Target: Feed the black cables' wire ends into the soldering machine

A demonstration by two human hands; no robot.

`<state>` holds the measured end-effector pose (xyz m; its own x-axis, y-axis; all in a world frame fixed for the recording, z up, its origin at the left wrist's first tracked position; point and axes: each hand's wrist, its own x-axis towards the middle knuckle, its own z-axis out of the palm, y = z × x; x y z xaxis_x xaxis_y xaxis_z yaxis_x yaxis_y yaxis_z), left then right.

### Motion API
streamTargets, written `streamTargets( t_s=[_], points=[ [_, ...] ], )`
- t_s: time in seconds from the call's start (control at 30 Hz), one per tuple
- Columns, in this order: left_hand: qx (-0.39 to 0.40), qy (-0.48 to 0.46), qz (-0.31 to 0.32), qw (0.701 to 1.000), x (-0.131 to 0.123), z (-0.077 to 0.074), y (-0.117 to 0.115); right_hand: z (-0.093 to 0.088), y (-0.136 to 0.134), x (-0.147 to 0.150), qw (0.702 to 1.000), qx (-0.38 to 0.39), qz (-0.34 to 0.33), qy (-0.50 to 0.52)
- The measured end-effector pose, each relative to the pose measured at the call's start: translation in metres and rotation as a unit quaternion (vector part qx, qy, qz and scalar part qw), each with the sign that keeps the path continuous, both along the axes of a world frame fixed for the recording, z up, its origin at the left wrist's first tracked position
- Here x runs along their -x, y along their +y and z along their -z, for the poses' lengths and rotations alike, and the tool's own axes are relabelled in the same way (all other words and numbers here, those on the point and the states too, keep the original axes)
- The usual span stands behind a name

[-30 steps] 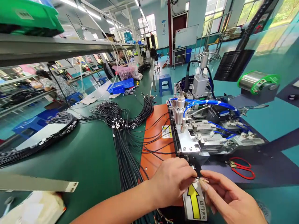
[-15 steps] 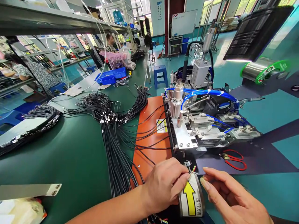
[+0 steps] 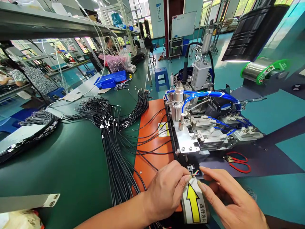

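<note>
My left hand [image 3: 168,187] is closed in a pinch on a thin cable whose stripped end fans out into fine coloured wires [image 3: 195,173]. Most of that cable is hidden behind my fingers. My right hand [image 3: 228,194] is just right of the wire ends, its thumb and forefinger apart with a gap between them. Below both hands is a rounded metal cover [image 3: 194,203] with a yellow arrow label. Several black cables [image 3: 119,159] lie bundled left of my left hand, some reaching across an orange plate [image 3: 149,149].
A machine with metal cylinders and blue air hoses [image 3: 205,127] stands ahead. Red-handled scissors [image 3: 238,161] lie at right, below a solder wire spool [image 3: 259,70]. A lamp [image 3: 254,35] hangs at upper right. Blue trays [image 3: 111,79] and another cable bundle [image 3: 30,135] rest on the green table.
My right hand has moved left, bringing its fingertips closer to the coloured wires. The left hand keeps its pinch. The camera view has shifted slightly.
</note>
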<state>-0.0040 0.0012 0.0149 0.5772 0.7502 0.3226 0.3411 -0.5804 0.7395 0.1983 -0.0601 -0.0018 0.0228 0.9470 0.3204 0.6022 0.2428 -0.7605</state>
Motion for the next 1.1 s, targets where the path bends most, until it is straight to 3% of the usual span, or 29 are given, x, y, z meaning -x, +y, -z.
streamTargets(
  t_s=[0.23, 0.43, 0.7, 0.8, 0.87, 1.0, 1.1],
  points=[
    [-0.006, 0.006, 0.000, 1.000, 0.001, 0.003, 0.000, -0.003, -0.001, -0.001, 1.000, -0.018, 0.015, 0.001],
    [-0.044, 0.032, 0.007, 0.998, 0.001, 0.008, 0.000, -0.019, 0.011, -0.003, 0.994, -0.031, -0.083, -0.057],
    [-0.134, 0.057, 0.053, 0.988, 0.000, 0.008, 0.004, -0.035, 0.033, -0.004, 0.972, 0.084, -0.182, -0.123],
    [-0.131, 0.044, 0.061, 0.989, 0.001, 0.007, 0.004, -0.043, 0.042, -0.005, 0.967, 0.123, -0.208, -0.082],
    [-0.121, 0.035, 0.054, 0.991, 0.002, 0.006, 0.003, -0.045, 0.042, -0.010, 0.975, 0.135, -0.174, -0.022],
    [-0.102, 0.046, 0.035, 0.993, 0.001, 0.004, 0.001, -0.033, 0.025, -0.023, 0.994, 0.111, -0.005, 0.004],
    [-0.084, 0.050, 0.017, 0.995, 0.001, 0.004, 0.000, -0.019, 0.010, -0.026, 0.994, 0.101, 0.029, -0.015]
  ],
)
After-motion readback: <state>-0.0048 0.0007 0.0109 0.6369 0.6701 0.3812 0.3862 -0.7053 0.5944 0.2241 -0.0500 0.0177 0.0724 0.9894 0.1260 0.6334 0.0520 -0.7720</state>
